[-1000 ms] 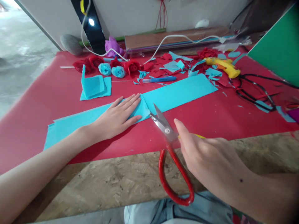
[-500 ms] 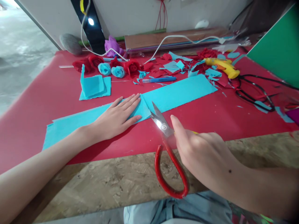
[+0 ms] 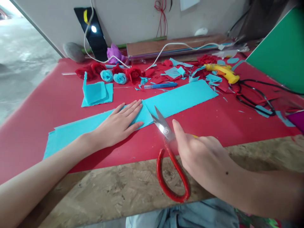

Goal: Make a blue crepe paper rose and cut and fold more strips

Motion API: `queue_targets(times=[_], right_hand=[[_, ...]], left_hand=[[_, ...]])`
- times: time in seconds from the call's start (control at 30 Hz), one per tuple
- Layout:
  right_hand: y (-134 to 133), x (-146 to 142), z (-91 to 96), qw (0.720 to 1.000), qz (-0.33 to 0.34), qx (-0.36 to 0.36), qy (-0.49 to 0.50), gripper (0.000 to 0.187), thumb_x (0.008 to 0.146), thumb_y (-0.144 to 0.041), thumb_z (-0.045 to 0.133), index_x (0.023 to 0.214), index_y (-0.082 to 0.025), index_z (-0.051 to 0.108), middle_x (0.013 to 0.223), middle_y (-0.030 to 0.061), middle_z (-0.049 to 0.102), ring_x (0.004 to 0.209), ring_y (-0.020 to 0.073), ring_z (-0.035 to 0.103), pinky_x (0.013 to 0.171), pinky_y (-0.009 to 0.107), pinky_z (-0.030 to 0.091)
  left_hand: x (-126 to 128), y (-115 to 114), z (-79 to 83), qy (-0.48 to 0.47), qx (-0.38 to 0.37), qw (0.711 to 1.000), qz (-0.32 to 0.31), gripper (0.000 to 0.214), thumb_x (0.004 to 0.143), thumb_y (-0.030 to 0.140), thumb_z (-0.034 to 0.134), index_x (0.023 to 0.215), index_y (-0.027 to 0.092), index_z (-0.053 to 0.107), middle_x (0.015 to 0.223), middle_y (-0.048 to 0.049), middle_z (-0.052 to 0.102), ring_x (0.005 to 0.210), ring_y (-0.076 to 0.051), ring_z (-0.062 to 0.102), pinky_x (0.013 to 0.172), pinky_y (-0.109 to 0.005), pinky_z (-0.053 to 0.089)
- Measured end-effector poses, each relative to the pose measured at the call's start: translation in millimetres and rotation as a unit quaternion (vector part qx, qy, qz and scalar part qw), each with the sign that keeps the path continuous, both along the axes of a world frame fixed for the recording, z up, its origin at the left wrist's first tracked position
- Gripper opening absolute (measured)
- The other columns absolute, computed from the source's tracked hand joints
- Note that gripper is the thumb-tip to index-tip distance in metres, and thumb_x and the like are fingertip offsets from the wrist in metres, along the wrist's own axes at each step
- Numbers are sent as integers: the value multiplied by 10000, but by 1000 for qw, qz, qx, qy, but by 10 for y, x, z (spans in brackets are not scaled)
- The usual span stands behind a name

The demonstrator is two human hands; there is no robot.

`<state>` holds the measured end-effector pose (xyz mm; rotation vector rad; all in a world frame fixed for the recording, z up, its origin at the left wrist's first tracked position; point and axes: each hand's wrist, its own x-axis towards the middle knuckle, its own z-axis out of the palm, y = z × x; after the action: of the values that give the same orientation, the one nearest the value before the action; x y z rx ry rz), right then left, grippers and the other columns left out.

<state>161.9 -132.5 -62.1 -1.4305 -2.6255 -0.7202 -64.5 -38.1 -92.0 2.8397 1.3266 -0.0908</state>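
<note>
My left hand [image 3: 118, 125] lies flat with fingers stretched out, pressing down a long strip of blue crepe paper [image 3: 180, 96] where a fold crosses it. My right hand [image 3: 201, 158] grips red-handled scissors [image 3: 166, 152]. Their steel blades are parted and point at the strip's near edge, just right of my left fingertips. The strip runs diagonally across the red table mat [image 3: 42, 107].
Folded blue paper squares [image 3: 96, 92] lie left of centre. Red and blue paper roses [image 3: 114, 74], a blue pen [image 3: 161, 85], scraps, a yellow glue gun [image 3: 223, 72] and black scissors [image 3: 256, 98] crowd the back. A green board [image 3: 282, 53] stands at right. Bare chipboard [image 3: 114, 190] edges the front.
The right hand with the scissors has edged forward and left toward the strip's edge. The camera tilted slightly. The left hand stays pressed on the paper.
</note>
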Motion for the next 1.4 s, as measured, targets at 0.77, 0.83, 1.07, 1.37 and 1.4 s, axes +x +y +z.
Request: queue_targets(times=[0.77, 0.83, 1.07, 1.37, 1.4], right_hand=[[110, -82, 20, 998, -22, -54, 1, 606, 592, 18, 475, 1197, 32, 513, 432, 0, 478, 337, 99, 397, 376, 249, 139], [118, -87, 26, 998, -25, -63, -1, 615, 585, 22, 476, 1198, 28, 513, 427, 1, 482, 334, 97, 398, 374, 246, 139], [45, -36, 7, 999, -26, -31, -25, 612, 617, -17, 497, 1225, 54, 478, 441, -11, 449, 363, 117, 424, 383, 252, 206], [115, -104, 46, 997, -33, -66, -18, 619, 615, 13, 473, 1233, 37, 472, 438, -3, 488, 351, 104, 416, 366, 245, 180], [119, -112, 48, 997, -36, -72, -18, 624, 616, 15, 473, 1239, 43, 460, 445, -1, 495, 356, 103, 419, 364, 243, 182]], left_hand=[[-7, -8, 21, -6, -3, 1000, 0, 692, 898, 570, 50, 1435, 136, 105, 1499, -34, 99, 1381, -183, 131, 1128, -403, 124], [-4, -6, 22, -4, -2, 1000, 1, 701, 897, 570, 44, 1433, 123, 110, 1499, -36, 98, 1382, -178, 123, 1129, -396, 118], [3, 2, 12, -5, -7, 1000, -1, 680, 898, 568, 44, 1439, 157, 79, 1501, -34, 98, 1379, -196, 134, 1125, -405, 133], [-10, 7, -1, -10, -2, 1000, -1, 684, 900, 567, 62, 1437, 145, 94, 1500, -32, 101, 1380, -186, 133, 1127, -400, 124], [-8, 8, -4, -10, -1, 1000, -1, 688, 899, 569, 60, 1436, 141, 101, 1500, -33, 102, 1380, -187, 132, 1128, -402, 123]])
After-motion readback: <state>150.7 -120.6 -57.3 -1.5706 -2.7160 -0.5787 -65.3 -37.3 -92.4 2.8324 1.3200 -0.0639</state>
